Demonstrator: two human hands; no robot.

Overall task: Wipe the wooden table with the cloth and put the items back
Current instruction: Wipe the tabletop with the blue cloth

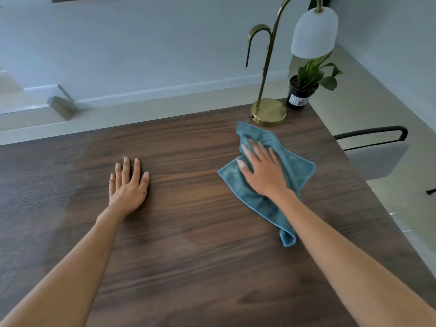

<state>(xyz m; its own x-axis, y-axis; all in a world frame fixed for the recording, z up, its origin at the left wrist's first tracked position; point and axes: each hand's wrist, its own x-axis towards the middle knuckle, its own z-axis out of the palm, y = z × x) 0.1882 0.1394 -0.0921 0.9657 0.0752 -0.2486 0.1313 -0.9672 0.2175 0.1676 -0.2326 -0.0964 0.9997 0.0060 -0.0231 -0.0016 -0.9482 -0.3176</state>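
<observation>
A dark wooden table (pixel 188 232) fills most of the view. A crumpled blue cloth (pixel 250 199) lies on its right half. My right hand (pixel 263 169) presses flat on top of the cloth, fingers spread and pointing toward the far edge. My left hand (pixel 128 182) rests palm-down on the bare wood left of centre, fingers apart, holding nothing. A brass lamp (pixel 269 112) with a white shade stands at the far right corner, just beyond the cloth. A small potted plant (pixel 300 95) in a dark pot stands right of the lamp base.
A grey chair (pixel 375 156) with a black frame stands off the table's right edge. Pale floor and a white wall lie beyond the far edge. The lamp base is close to the cloth's far corner.
</observation>
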